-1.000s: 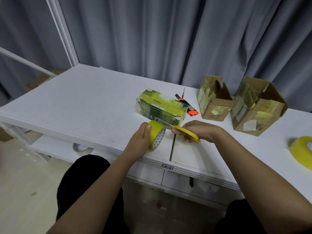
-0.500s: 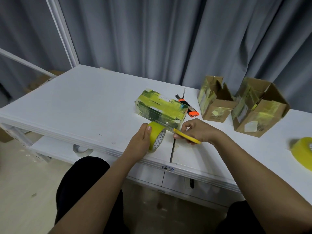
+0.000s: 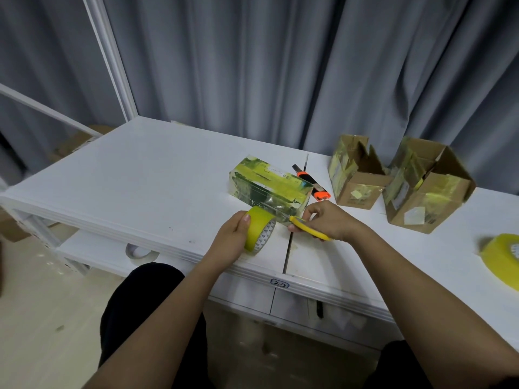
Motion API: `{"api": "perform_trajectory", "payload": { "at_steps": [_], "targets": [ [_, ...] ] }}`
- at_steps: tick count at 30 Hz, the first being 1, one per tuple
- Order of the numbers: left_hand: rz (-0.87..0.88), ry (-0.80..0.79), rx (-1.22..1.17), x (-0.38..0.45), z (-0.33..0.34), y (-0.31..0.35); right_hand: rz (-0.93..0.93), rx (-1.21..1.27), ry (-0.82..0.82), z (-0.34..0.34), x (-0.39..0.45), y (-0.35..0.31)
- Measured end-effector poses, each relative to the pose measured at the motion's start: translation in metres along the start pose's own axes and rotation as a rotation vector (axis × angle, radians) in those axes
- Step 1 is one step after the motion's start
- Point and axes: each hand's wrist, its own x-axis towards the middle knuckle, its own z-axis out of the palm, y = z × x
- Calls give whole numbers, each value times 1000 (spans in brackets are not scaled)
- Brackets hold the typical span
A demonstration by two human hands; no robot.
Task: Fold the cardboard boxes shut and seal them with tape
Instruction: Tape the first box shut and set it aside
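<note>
From my head camera: my left hand (image 3: pixel 231 240) grips a yellow tape roll with a triangle-patterned core (image 3: pixel 259 233), standing on edge just in front of the closed, green-and-yellow taped cardboard box (image 3: pixel 269 187) on the white table (image 3: pixel 146 175). My right hand (image 3: pixel 327 220) pinches yellow-handled scissors (image 3: pixel 310 229) at the box's near right corner. Right of that box stand two open brown cardboard boxes (image 3: pixel 356 175), with an orange utility knife (image 3: pixel 314 186) between

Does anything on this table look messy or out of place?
Yes: the two brown cardboard boxes at the back right stand open, their flaps askew and patched with crumpled yellow tape.
</note>
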Motion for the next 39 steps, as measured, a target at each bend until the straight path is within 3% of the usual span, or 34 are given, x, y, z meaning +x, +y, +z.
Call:
{"api": "perform_trajectory", "payload": {
  "at_steps": [8,12,16,19,23,26,28,31,33,35,39],
  "targets": [
    [-2,6,108,-1,-14,6,-71,27,-27,8,-5,-5],
    [6,70,368,-4,-18,6,-68,53,-28,13,-6,-2],
    [11,117,242,-7,-40,3,23,18,84,8,-7,12],
    [-7,99,465,-1,-51,-8,28,-36,79,7,-10,17],
    [126,-21,844,-3,-44,-23,-8,-321,150,6,-10,16],
    [40,-167,995,1,-37,-19,-42,-527,190,1,-10,16],
    [17,-145,963,10,-32,-6,-63,-591,196,-2,-10,17],
    [258,-18,741,27,-17,18,-122,-656,211,-4,-9,20],
    [371,-119,647,43,-5,33,-160,-699,224,-6,-10,24],
    [417,-261,705,60,8,40,-191,-730,213,-9,-12,28],
    [378,-418,788,90,18,33,-305,-709,174,-16,-14,30]
  ]
}}
